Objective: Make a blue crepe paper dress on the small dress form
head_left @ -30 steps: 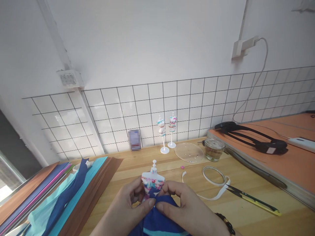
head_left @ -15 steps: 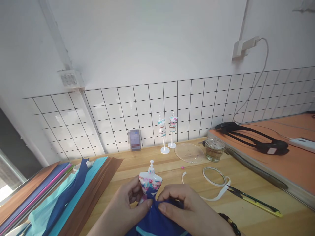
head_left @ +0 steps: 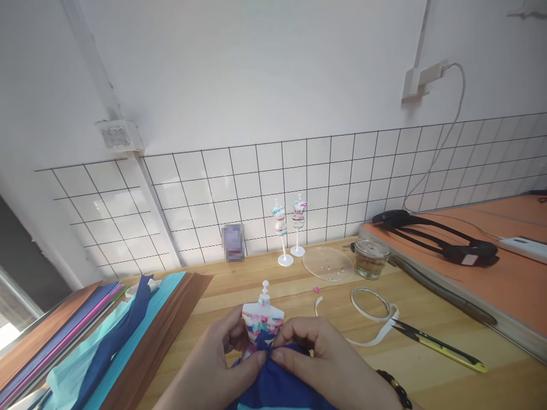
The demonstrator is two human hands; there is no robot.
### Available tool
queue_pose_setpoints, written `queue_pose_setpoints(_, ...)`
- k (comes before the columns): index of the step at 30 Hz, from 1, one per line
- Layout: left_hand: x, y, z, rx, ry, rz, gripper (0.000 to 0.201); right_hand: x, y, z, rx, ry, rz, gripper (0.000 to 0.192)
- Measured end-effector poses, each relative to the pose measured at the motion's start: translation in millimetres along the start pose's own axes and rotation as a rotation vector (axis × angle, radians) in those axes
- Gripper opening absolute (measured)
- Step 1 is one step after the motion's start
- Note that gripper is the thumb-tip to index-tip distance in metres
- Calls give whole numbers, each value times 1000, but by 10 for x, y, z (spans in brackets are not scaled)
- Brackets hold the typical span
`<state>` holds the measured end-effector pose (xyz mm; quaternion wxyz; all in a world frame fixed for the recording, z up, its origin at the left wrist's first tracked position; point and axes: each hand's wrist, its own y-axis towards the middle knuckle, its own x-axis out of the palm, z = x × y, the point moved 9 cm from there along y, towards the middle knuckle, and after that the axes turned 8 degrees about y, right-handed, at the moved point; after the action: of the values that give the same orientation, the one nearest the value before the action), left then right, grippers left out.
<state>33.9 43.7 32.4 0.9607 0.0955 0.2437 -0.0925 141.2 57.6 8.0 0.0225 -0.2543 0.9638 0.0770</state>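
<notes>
A small white mannequin (head_left: 262, 319) with a colourful patterned bust stands low in the middle of the view, between my hands. Dark blue fabric (head_left: 277, 384) with a light blue edge hangs from its waist. My left hand (head_left: 231, 353) is closed at the mannequin's side, its thumb pressing the fabric at the waist. On the other side, my right hand (head_left: 311, 347) pinches the gathered blue fabric between thumb and fingers. The mannequin's lower part and stand are hidden by the fabric and hands.
Two small mannequins (head_left: 280, 228) stand by the wall. A clear round sheet (head_left: 328, 264) and a glass jar (head_left: 371, 259) are at the back. To the right lie a tape roll (head_left: 371, 304) and a yellow-black cutter-like tool (head_left: 440, 344). Folded fabrics (head_left: 141, 341) lie left.
The mannequin has turned and tilted slightly, and the blue fabric at its waist has shifted. Both hands keep hold in nearly the same place. The view has moved a little.
</notes>
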Motion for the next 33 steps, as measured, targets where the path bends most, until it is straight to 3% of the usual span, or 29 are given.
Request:
queue_pose_setpoints(10,12,-16,-17,7,-51,-44,22,-36,-14,46,6,-96,82,13)
queue_pose_setpoints(18,6,11,-64,0,-63,13,20,-40,-23,15,-15,-106,106,11)
queue_pose_setpoints(25,-48,25,-56,10,-35,25,13,17,-8,2,9,37,-20,8)
queue_pose_setpoints(29,-39,25,-40,15,-17,11,14,44,-52,-35,24,88,-45,17)
queue_pose_setpoints(31,-51,23,-41,-4,17,30,15,-6,-71,-67,-18,-16,22,23)
queue_pose_setpoints(33,-72,21,-60,-41,38,55,16,-28,-101,-212,-221,-174,85,30)
